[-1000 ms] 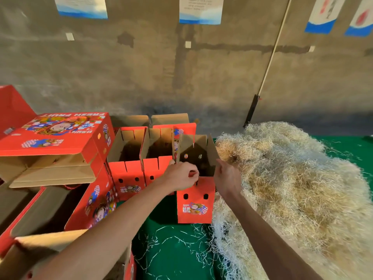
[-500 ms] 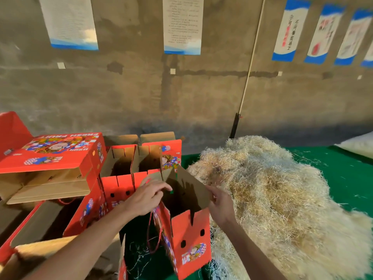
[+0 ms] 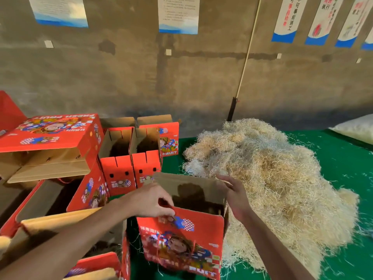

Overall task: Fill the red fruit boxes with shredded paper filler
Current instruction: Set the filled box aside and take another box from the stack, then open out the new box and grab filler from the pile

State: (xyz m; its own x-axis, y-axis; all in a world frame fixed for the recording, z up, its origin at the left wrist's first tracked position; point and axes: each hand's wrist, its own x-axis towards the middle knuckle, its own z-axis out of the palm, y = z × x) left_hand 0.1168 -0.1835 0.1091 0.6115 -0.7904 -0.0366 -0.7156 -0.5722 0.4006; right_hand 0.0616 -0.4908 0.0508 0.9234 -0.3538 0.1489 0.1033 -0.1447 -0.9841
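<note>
We had pulled one red printed cardboard fruit box (image 3: 181, 235) out of the back row and turned it open beside the filler

The big tangled heap of pale shredded paper filler (image 3: 278, 182) sat on the green table cover (image 3: 343, 158), touching the box's right side; the box, nearer us than a second before, looked empty and ready to fill. Our left hand (image 3: 149, 201) pinched its near red rim, and our right hand (image 3: 236, 195), fingers fairly straight, pressed its right wall, just beside the paper
</note>
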